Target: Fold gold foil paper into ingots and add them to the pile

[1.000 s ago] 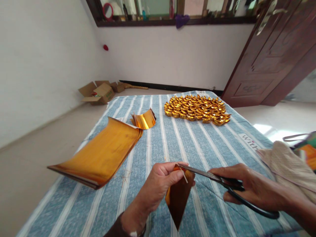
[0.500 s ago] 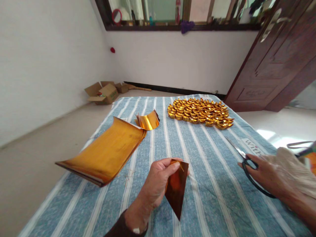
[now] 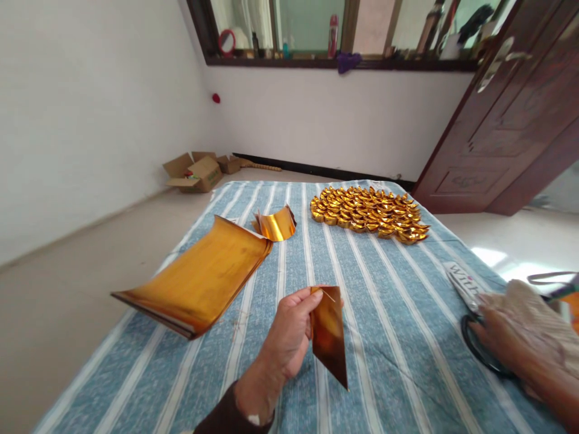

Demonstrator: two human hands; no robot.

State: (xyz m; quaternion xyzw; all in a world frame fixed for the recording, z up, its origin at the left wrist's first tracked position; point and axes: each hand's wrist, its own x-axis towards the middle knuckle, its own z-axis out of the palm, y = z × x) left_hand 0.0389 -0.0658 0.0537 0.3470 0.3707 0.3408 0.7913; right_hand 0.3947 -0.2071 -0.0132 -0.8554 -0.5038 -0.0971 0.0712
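Left hand point(image 3: 289, 337): raised above the bed, fingers point(image 3: 312, 299) pinched on the top corner of a foil piece point(image 3: 329, 334).
Foil piece: gold, folded, hangs point down from the pinch, clear of the sheet.
Right hand point(image 3: 502, 337): low at the right edge, resting on the scissors point(image 3: 474, 313); its fingers lie at the black handle loops, but I cannot tell whether they grip them.
Scissors: flat on the bed, blades pointing away from the person, over a printed label.
Cloth point(image 3: 538, 325): beige, just beside the right hand, partly over the wrist.
Bed point(image 3: 384, 289): covered in a blue sheet with white stripes.
Foil stack point(image 3: 203, 277): gold sheets to the left, near edge curling upward.
Curled strip point(image 3: 275, 224): small gold piece touching the stack's far corner.
Ingots point(image 3: 368, 212): many folded gold shapes packed in rows at the far right of the bed.
Boxes point(image 3: 194, 172): open cardboard on the floor by the far wall.
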